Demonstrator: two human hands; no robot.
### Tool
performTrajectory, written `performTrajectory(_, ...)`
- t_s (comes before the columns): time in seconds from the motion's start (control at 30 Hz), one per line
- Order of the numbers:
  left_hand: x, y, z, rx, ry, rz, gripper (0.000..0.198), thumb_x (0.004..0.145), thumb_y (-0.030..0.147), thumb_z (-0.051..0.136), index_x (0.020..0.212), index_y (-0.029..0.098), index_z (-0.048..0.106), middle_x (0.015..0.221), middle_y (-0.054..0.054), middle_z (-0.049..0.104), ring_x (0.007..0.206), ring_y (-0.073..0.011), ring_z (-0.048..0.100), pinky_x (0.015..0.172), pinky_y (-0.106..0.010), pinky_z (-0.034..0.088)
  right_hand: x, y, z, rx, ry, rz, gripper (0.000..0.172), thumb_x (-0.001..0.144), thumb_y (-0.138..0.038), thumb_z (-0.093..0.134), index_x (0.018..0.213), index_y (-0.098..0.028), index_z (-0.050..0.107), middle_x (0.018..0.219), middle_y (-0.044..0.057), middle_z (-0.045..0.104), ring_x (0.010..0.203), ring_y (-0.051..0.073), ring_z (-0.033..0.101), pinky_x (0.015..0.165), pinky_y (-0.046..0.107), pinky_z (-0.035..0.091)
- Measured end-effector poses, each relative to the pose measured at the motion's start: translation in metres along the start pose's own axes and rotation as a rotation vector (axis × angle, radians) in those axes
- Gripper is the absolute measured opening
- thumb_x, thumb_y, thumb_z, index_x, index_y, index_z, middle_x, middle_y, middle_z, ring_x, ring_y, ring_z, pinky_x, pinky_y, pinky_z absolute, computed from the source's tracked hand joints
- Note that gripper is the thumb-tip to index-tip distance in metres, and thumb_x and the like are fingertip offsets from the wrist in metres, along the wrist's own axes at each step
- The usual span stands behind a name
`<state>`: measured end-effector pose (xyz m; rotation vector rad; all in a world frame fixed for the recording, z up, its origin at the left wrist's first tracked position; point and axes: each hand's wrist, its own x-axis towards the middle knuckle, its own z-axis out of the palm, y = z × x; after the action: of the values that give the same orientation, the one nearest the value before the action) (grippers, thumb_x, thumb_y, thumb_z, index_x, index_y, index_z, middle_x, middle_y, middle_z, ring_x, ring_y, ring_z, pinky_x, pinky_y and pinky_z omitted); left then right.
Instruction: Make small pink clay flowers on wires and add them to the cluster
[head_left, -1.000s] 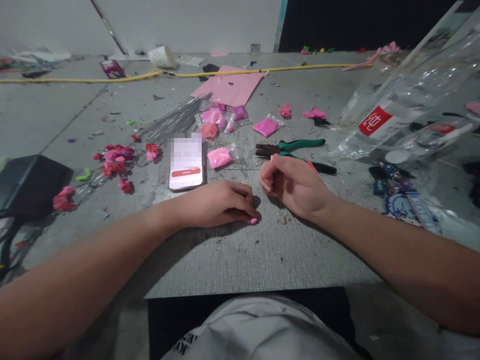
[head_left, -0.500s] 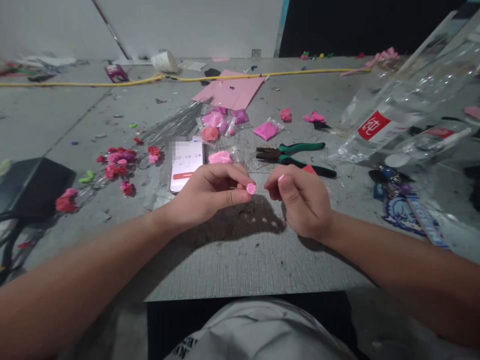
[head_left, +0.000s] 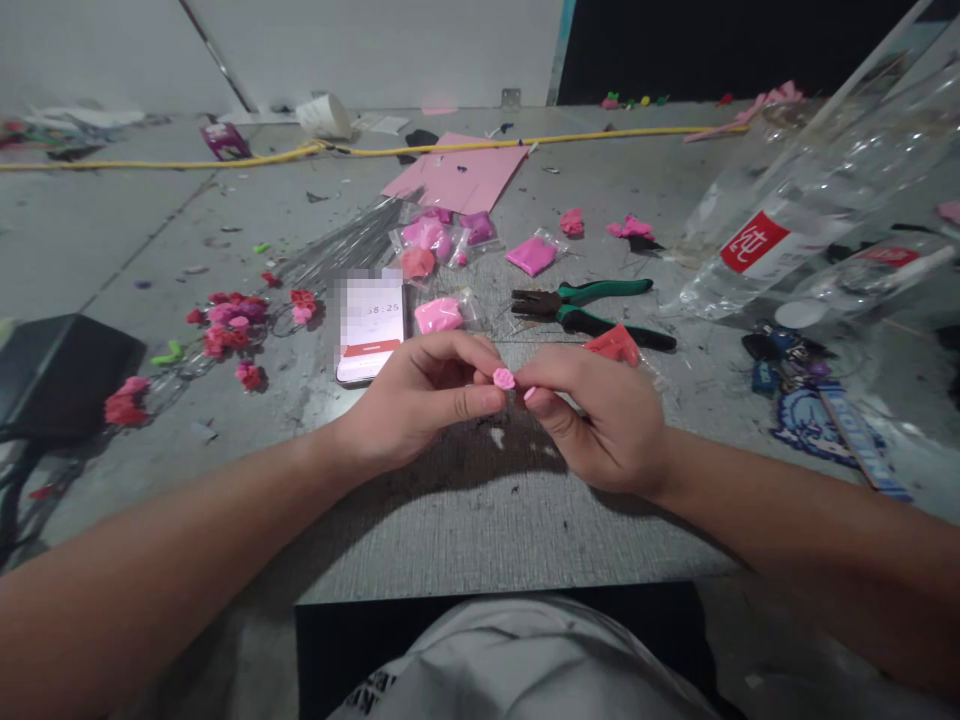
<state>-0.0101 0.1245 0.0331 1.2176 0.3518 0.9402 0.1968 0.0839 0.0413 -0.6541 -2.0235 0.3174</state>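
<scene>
Everywhere round the pink bud (head_left: 503, 378), scraps (head_left: 628, 228) litter the grey table (head_left: 465, 530).

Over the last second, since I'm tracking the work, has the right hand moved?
Yes. The right hand has drawn back from the pliers toward the person, and now meets the pink flower in the left hand.

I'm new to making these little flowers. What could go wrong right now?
1. The tiny pink flower sits pinched between left hand and right hand fingertips; squeezing might squash it.
2. If it slips, it could get lost among the pink scraps on the table.
</scene>
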Motion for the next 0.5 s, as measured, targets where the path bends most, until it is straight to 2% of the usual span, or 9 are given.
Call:
performTrajectory(0.1,-0.0001,0.0006,0.0008,-0.024,0.037,-0.013,0.013,0.080,0.014,0.088,0.087,0.022,0.081,0.077,0.001,0.061,0.068,-0.0085,0.056,0.061,-0.020,0.046,0.0020,-0.0016,-0.0032,0.046,0.011,0.009,0.011,0.106,-0.027,0.055,0.109,-0.025,0.065,0.087,0.003,0.072,0.080,0.018,0.067,0.077,0.033,0.054)
performTrajectory(0.23,-0.0011,0.0002,-0.0002,-0.014,0.049,-0.038,0.012,0.081,0.019,0.089,0.087,0.022,0.079,0.076,0.001,0.062,0.066,-0.0089,0.057,0.061,-0.020,0.048,0.0052,0.0002,-0.0074,0.152,-0.065,-0.102,0.014,0.103,-0.031,0.058,0.112,-0.022,0.065,0.080,0.004,0.068,0.074,0.018,0.064,0.071,0.034,0.054)
performTrajectory(0.37,-0.0016,-0.0003,-0.0016,0.017,-0.004,-0.034,0.009,0.083,0.018,0.088,0.089,0.021,0.081,0.083,-0.002,0.067,0.074,-0.0107,0.061,0.066,-0.022,0.052,0.0051,0.0041,-0.0070,0.227,-0.098,-0.131,0.021,0.102,-0.034,0.060,0.111,-0.016,0.066,0.078,0.004,0.064,0.071,0.017,0.062,0.068,0.031,0.052)
performTrajectory(0.5,-0.0004,0.0018,-0.0034,0.030,-0.057,-0.043,0.009,0.084,0.016,0.086,0.092,0.022,0.084,0.086,-0.002,0.070,0.074,-0.0099,0.063,0.068,-0.022,0.054,0.0029,0.0054,-0.0059,0.271,-0.104,-0.077,0.020,0.102,-0.037,0.059,0.111,-0.020,0.066,0.077,0.001,0.061,0.068,0.016,0.059,0.065,0.031,0.051)
